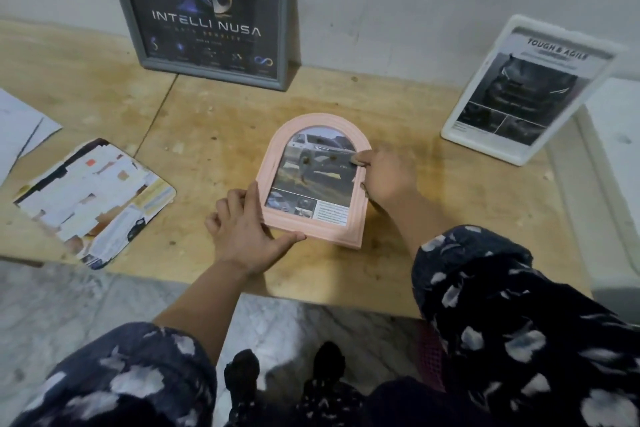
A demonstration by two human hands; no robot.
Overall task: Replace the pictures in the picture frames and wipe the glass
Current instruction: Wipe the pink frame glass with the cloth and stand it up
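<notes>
Standing tilted on the worn wooden tabletop (398, 263), the pink arched plastic picture frame (313, 180) is gripped at its lower corner by the left hand (247, 236) and pinched at its side by the right hand (388, 177), whose thumb rests on the glass. The frame could be tipped over or its glass smudged if that thumb presses harder. Beyond the hands, a grey rectangular frame (204, 10) and a white one (526, 90) are leaned against a pale wall, with a paper collage (93, 198) left of the left hand.

One wide-angle view looks from the person's head, forward and steeply down. It sits close above a wooden table (415, 253), whose near edge crosses the lower middle. The wall (381, 10) behind the table fills the top. Both forearms reach in from the bottom corners, and the floor (69, 305) shows below. Straight lines bend toward the edges.
</notes>
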